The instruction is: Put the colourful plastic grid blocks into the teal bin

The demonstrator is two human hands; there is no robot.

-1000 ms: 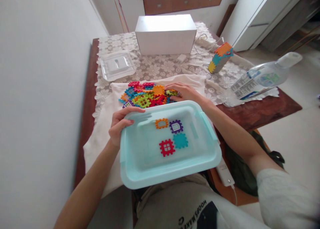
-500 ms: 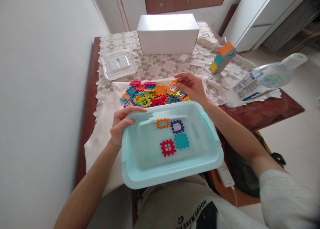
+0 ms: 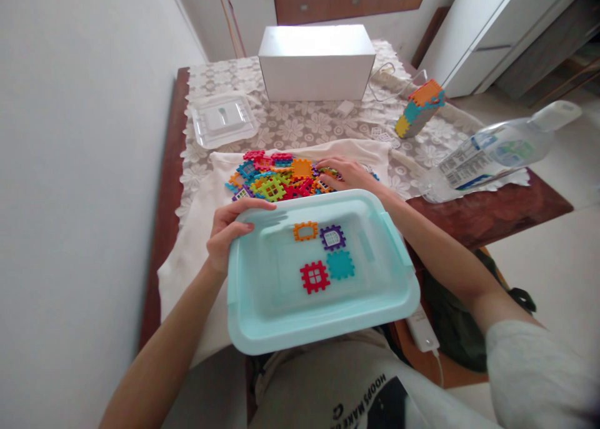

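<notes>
My left hand [image 3: 225, 235] is closed on the left rim of a light blue plastic tub [image 3: 272, 329], held tilted toward me. Inside the tub lie several flat notched building tiles: an orange frame [image 3: 305, 225], a purple tile with a white window [image 3: 332, 237], a teal tile [image 3: 340, 264] and a red window tile [image 3: 315, 277]. Beyond the tub's far rim, a heap of colourful building tiles [image 3: 273, 189] rests on a white cloth [image 3: 192, 254]. My right hand [image 3: 349, 174] lies over the heap's right side, fingers stretched out and apart; its palm hides the tiles below.
A white box [image 3: 316, 79] stands at the back of the lace-covered table, with a clear plastic lid [image 3: 224, 121] to its left. At right are an upright tile-built block [image 3: 419, 110] and a large clear bottle [image 3: 497, 151]. A wall [image 3: 84, 135] borders the left side.
My right hand has come down and left onto the heap. The orange window tile it pinched is no longer visible in its fingers. My left hand and the tub stay put.
</notes>
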